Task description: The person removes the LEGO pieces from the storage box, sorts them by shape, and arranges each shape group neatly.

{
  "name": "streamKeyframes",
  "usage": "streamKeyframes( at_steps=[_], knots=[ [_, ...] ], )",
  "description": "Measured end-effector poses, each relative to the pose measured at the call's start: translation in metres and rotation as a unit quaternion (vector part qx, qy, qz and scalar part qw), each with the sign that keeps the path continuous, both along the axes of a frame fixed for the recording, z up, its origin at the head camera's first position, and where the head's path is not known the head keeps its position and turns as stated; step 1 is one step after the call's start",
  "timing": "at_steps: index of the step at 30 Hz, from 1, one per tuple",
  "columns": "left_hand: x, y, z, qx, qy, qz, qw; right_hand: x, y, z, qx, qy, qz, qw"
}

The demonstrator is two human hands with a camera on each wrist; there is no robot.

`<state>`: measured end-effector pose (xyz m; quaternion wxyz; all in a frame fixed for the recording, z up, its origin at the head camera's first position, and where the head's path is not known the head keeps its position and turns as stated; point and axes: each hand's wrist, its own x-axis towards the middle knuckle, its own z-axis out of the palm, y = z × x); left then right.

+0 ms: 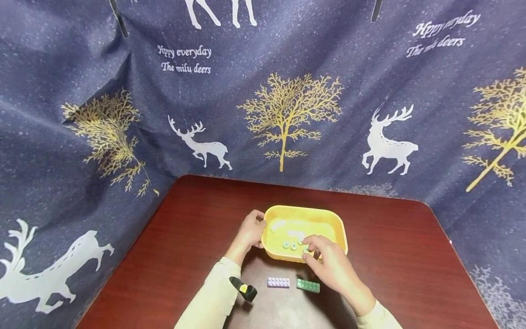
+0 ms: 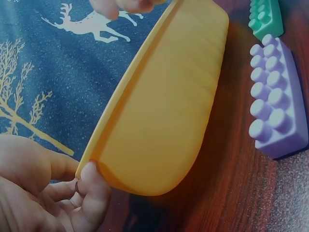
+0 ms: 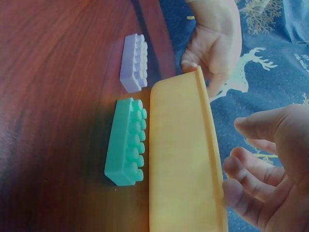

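A yellow plastic bin (image 1: 304, 214) stands on the table. My left hand (image 1: 251, 231) grips its left end; in the left wrist view the thumb and fingers (image 2: 94, 193) pinch the rim. The right hand (image 1: 332, 265) hangs over the bin's front right side, fingers bent and thumb apart, with nothing seen between them in the right wrist view. Under its fingertips lie several small round pale pieces (image 1: 286, 245) on the bin floor. A purple toy building brick (image 1: 278, 282) and a green toy building brick (image 1: 308, 286) lie studs up in front of the bin.
The reddish-brown table (image 1: 205, 214) reaches back to a dark blue cloth (image 1: 296, 55) printed with deer and trees, which hangs behind and along both sides. A black strap (image 1: 243, 289) is on the left sleeve.
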<state>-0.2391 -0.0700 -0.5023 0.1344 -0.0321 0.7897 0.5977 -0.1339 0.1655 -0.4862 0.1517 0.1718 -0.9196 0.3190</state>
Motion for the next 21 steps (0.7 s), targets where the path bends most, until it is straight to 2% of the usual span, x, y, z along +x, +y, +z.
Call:
streamKeyframes(
  at_steps=[10,21],
  knots=[
    [0.000,0.001,-0.001,0.015,-0.003,-0.007,0.9999,-0.019,-0.002,-0.002,0.009,-0.003,-0.017,1.000],
    [-0.003,0.000,-0.002,0.015,-0.001,-0.003,0.9999,-0.047,-0.003,-0.003,0.034,-0.023,-0.025,0.999]
  ],
)
